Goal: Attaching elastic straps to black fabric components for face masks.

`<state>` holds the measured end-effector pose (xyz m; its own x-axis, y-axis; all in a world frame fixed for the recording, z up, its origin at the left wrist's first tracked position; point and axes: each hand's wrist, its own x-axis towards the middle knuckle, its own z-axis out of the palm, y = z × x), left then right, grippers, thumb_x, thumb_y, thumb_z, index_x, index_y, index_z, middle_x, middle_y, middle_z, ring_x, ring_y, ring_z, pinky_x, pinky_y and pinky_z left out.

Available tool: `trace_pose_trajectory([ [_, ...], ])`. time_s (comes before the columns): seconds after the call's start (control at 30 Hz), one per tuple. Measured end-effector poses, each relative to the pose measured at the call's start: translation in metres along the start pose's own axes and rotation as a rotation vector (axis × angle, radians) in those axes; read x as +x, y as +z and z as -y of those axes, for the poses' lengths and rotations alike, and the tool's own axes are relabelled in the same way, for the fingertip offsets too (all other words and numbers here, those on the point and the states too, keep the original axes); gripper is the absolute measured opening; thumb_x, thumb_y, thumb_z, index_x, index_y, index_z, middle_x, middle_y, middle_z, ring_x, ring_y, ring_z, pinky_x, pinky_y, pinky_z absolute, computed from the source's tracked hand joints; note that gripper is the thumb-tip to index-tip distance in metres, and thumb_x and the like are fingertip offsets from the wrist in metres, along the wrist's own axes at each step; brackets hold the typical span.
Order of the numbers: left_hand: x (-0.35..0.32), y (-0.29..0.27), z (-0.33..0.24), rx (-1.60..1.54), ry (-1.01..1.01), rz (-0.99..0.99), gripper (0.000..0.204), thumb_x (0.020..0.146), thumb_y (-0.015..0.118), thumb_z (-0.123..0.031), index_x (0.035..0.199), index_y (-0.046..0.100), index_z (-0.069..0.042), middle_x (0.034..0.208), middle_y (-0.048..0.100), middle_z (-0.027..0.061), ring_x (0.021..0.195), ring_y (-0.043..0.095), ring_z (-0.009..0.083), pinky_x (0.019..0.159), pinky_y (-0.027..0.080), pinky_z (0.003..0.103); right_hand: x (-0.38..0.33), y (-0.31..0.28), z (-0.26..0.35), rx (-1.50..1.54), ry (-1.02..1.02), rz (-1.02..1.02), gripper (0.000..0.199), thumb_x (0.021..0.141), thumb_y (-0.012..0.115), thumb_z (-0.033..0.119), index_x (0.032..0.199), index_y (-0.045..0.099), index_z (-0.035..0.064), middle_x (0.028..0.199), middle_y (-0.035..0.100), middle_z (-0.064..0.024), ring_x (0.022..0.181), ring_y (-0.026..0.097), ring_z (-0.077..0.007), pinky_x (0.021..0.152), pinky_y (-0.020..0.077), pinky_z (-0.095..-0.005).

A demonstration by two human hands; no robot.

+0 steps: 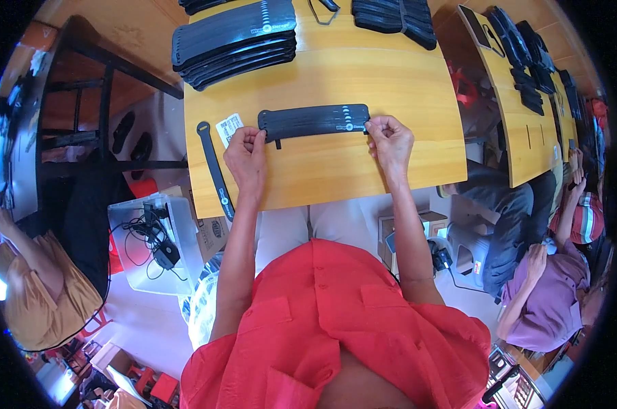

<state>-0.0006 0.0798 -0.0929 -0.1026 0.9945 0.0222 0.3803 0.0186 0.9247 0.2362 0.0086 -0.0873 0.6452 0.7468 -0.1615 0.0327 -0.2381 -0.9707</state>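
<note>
A flat set of black straps (315, 123), laid side by side with rounded ends, lies crosswise on the yellow wooden table (322, 174). My left hand (245, 160) pinches its left end between thumb and fingers. At its right end, my right hand (391, 144) grips the corner the same way. Two short dark tabs stick out below the set, near each hand. Partly behind my left hand lies a white printed label (228, 127). Further left, a single black strap (216, 170) with a slotted rounded end lies lengthwise, reaching the near table edge.
A tall stack of black strap sets (237, 58) stands at the far left of the table, with a banded black bundle (393, 19) far right. Below left is a clear plastic bin (155, 249) with cables. People sit on both sides; a second table (520, 116) is at right.
</note>
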Motion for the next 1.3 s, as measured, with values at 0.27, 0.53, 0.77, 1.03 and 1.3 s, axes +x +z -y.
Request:
trace_pose_trajectory([
  [0.27, 0.0, 0.001, -0.005, 0.075, 0.038, -0.008, 0.007, 0.078, 0.064, -0.006, 0.079, 0.06, 0.0, 0.063, 0.059, 0.0055, 0.052, 0.052, 0.0113, 0.052, 0.044, 0.025, 0.0, -0.001, -0.002, -0.013, -0.007, 0.002, 0.006, 0.078, 0.066, 0.004, 0.077, 0.062, -0.0001, 0.057, 0.057, -0.0012, 0.043, 0.05, -0.0057, 0.034, 0.0379, -0.0195],
  [0.53, 0.002, 0.004, -0.004, 0.155, 0.177, -0.054, 0.008, 0.076, 0.066, -0.005, 0.078, 0.059, -0.001, 0.063, 0.056, 0.0064, 0.054, 0.052, 0.0132, 0.052, 0.043, 0.027, 0.004, 0.002, 0.0, -0.028, -0.008, -0.008, 0.006, 0.077, 0.066, 0.002, 0.074, 0.061, -0.0007, 0.054, 0.055, -0.0018, 0.042, 0.049, -0.0065, 0.036, 0.0386, -0.0218],
  [0.77, 0.0, 0.002, -0.003, 0.123, 0.179, -0.079, 0.012, 0.074, 0.066, -0.002, 0.077, 0.055, 0.0, 0.066, 0.055, 0.0078, 0.055, 0.052, 0.0169, 0.053, 0.043, 0.029, 0.009, 0.003, -0.009, -0.058, -0.114, -0.004, 0.01, 0.077, 0.064, 0.0, 0.069, 0.058, -0.0005, 0.053, 0.054, -0.0016, 0.04, 0.048, -0.0087, 0.038, 0.0386, -0.0237],
  [1.03, -0.021, -0.012, 0.0, -0.017, 0.244, -0.192, 0.019, 0.079, 0.058, -0.003, 0.098, 0.055, -0.001, 0.085, 0.058, 0.0144, 0.065, 0.058, 0.0247, 0.063, 0.047, 0.034, -0.03, -0.019, 0.068, 0.139, -0.162, 0.073, 0.011, 0.086, 0.056, 0.008, 0.093, 0.06, 0.0005, 0.072, 0.056, -0.0051, 0.048, 0.051, -0.0092, 0.04, 0.0422, -0.0217],
  [1.3, -0.132, -0.076, -0.062, -0.263, 0.169, 0.023, 0.021, 0.084, 0.057, -0.006, 0.104, 0.054, 0.0, 0.087, 0.058, 0.0084, 0.064, 0.057, 0.0111, 0.054, 0.046, 0.024, -0.247, -0.07, 0.263, 0.31, -1.576, -0.35, 0.03, 0.083, 0.052, 0.021, 0.096, 0.057, -0.0058, 0.086, 0.056, -0.0127, 0.079, 0.057, -0.0232, 0.069, 0.0477, -0.0349],
])
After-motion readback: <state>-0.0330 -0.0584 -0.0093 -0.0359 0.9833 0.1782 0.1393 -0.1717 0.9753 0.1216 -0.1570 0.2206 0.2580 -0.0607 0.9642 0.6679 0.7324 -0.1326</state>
